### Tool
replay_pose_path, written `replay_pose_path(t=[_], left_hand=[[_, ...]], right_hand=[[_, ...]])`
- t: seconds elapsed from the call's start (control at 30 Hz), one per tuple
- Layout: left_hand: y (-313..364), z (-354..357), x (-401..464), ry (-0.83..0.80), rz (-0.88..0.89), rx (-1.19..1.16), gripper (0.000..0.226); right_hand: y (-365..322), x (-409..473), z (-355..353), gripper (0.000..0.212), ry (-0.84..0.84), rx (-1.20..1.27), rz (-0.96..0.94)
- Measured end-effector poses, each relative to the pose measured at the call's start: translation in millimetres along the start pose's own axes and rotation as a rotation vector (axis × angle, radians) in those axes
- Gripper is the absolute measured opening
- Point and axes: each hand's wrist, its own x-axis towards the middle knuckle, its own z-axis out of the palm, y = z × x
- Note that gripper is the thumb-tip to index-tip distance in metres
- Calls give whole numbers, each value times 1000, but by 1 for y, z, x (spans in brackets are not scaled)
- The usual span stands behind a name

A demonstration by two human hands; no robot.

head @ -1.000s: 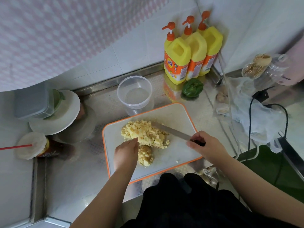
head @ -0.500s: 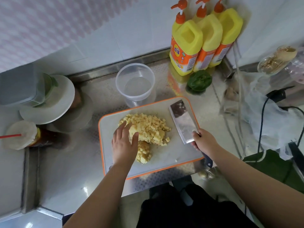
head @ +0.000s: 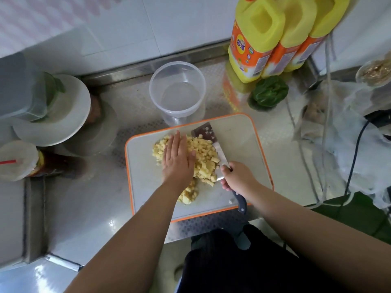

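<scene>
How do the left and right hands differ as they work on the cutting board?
The left hand lies flat with straight fingers; the right hand is curled. The left hand presses on the diced yellow pieces; the right hand grips the cleaver by its handle. The left hand covers the pile's left side; the right hand sits off its near right corner. Both are over the cutting board.

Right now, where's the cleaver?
Head view: cleaver on the board, blade against the right of the diced pile, handle in the right hand.
</scene>
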Motion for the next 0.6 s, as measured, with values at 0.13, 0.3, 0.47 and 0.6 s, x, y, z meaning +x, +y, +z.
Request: replay_pose_path(t=[0.13,0.3,0.47,0.6], left_hand=[[0,-4,-2,-31,7,-21,65],[-5,-16,-4,42,11,-191,53],[-8,-21,-6,102,6,-250,47],[-6,-27,7,243,37,-236,39]], right_hand=[[-1,5,3,25,-62,139,66],[1,-1,-11,24,-156,351,149],[11,-4,-27,23,-169,340,128],[14,-8,-38,24,-170,326,115]])
